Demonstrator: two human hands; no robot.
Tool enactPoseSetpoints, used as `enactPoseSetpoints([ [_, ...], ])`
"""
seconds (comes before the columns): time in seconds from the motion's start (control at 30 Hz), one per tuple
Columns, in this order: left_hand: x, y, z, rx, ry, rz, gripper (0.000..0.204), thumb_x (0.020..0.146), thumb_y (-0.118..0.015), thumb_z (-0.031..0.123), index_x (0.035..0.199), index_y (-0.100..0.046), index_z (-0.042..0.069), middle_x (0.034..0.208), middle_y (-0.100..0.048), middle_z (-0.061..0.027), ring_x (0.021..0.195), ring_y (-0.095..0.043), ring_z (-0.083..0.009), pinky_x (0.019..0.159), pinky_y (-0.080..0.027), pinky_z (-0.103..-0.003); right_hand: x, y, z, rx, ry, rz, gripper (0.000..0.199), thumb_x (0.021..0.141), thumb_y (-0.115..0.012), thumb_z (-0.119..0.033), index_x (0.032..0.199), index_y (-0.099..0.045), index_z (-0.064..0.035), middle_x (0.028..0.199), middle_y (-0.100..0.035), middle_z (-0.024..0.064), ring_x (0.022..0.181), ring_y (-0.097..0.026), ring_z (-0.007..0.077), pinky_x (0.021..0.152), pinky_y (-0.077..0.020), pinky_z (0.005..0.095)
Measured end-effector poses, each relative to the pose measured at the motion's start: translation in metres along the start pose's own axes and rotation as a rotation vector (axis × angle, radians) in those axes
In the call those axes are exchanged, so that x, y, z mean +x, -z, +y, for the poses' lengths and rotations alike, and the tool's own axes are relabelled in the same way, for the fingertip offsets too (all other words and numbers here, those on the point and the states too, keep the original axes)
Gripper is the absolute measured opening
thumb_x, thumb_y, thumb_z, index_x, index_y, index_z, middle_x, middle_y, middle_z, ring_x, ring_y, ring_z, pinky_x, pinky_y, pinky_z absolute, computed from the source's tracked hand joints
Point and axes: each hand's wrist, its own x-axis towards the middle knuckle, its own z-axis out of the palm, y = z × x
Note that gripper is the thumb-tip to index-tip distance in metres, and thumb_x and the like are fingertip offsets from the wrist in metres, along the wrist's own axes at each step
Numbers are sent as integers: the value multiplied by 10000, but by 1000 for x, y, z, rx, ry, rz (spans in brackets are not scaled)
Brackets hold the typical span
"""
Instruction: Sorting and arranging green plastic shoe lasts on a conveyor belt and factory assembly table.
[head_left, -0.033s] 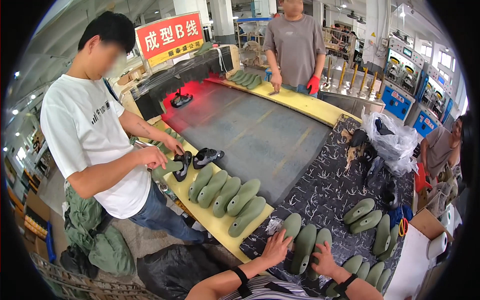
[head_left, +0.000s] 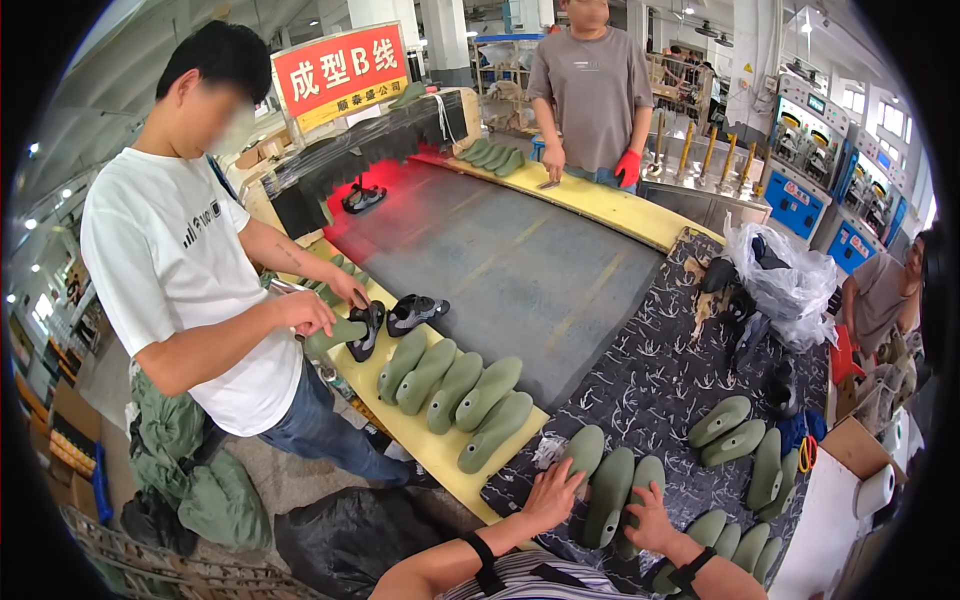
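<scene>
Three green shoe lasts lie side by side in front of me on a dark patterned cloth. My left hand is closed round the near end of the left shoe last, whose toe points away from me. The fingers of my right hand wrap over the right shoe last; its lower end is partly hidden beneath them. Between my hands, touching neither clearly, rests the middle shoe last. More green lasts lie by my right wrist, and others sit farther right.
A yellow board at left carries several lasts. Beyond it a co-worker holds a last at a dark shoe. A grey conveyor belt runs ahead; another person stands behind it. Plastic bags and dark shoes lie at right.
</scene>
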Motion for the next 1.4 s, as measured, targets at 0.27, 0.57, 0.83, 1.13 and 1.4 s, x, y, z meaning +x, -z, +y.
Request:
enactPoseSetpoints([
  [0.27, 18, 73, -72, -44, 141, 467, 437, 816, -580, 117, 1238, -513, 25, 1300, -469, -222, 1216, -439, -397, 955, -331, -550, 2, 1, 1, 10, 39, 106, 430, 634, -711, -196, 1035, -670, -46, 1364, -382, 214, 1328, -194, 517, 1053, -314, 583],
  [0.57, -28, 189, -301, 289, 833, 197, 552, 851, -558, 172, 1358, -400, 20, 1476, -288, -230, 1279, -408, -388, 1010, -352, -509, 6, -2, 7, 13, 133, 93, 418, 609, -703, -185, 989, -679, -14, 1325, -401, 281, 1301, -245, 510, 1114, -198, 562],
  [0.83, 28, 251, -316, 277, 611, 457, 660, 807, -570, 94, 1401, -296, 7, 1518, -170, -231, 1286, -383, -413, 1001, -398, -443, 4, 1, 3, 33, 79, 103, 423, 606, -701, -203, 983, -678, -15, 1318, -407, 275, 1304, -250, 496, 1115, -182, 571],
  [1.13, 62, 287, -342, 184, 910, 399, 771, 799, -558, 84, 1457, -169, -24, 1547, -109, -205, 1306, -383, -386, 1050, -364, -421, 3, 1, 2, 22, 52, 94, 413, 629, -703, -197, 1014, -678, -50, 1356, -396, 227, 1324, -205, 520, 1070, -273, 582],
  [1.4, 49, 208, -282, 16, 796, 198, 693, 827, -538, 117, 1431, -245, -58, 1526, -202, -208, 1372, -283, -356, 1108, -283, -374, -6, 2, 2, 21, -22, 96, 385, 635, -699, -187, 999, -677, -64, 1366, -387, 204, 1334, -191, 517, 1025, -329, 598],
])
